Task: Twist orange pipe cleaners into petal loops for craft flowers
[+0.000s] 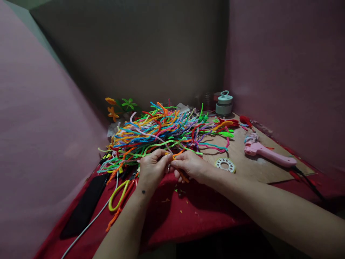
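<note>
Both my hands meet at the front edge of a big pile of coloured pipe cleaners (164,131) on a red cloth (188,212). My left hand (152,169) and my right hand (190,166) are each closed in a pinch on the same orange pipe cleaner (178,155). It bends between their fingertips, and one end hangs under the right palm. The fingertips nearly touch each other.
Yellow-handled scissors (118,196), a black flat object (86,207) and a white cable (91,221) lie at the left. On a wooden board (258,167) at the right lie a pink glue gun (268,154) and a white ring (225,164). A tape dispenser (224,103) and pipe-cleaner flowers (118,107) stand at the back. Pink walls close both sides.
</note>
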Action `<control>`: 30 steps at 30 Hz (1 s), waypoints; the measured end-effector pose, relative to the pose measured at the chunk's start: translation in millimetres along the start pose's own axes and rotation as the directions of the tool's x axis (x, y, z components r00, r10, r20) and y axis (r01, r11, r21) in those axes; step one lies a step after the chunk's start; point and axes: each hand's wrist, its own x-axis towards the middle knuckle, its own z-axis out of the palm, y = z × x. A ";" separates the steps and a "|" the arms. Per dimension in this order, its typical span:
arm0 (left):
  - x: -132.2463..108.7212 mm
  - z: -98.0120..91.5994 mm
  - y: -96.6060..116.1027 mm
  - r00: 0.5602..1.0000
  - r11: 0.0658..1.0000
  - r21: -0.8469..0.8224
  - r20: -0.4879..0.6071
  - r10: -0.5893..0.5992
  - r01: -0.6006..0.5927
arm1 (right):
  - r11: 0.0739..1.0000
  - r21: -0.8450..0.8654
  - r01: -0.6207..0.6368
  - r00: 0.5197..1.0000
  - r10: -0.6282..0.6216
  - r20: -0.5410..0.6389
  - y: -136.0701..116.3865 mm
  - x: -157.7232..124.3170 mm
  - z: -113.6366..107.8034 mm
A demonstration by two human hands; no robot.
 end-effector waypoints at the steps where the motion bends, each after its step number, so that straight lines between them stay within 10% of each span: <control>1: -0.2 -0.4 0.1 1.000 1.000 0.028 -0.011 0.012 -0.012 | 1.000 0.005 -0.004 1.000 0.004 0.003 0.0 -0.2 -0.1; 13: 1.2 -6.3 16.2 0.947 0.942 -0.245 0.283 -0.156 0.228 | 0.996 0.076 -0.043 0.998 0.039 0.049 -0.1 -1.4 -1.8; 30: 2.7 -4.4 15.8 0.967 0.969 -0.166 0.208 -0.147 0.183 | 0.997 0.025 0.078 0.996 -0.079 0.043 3.3 0.4 0.3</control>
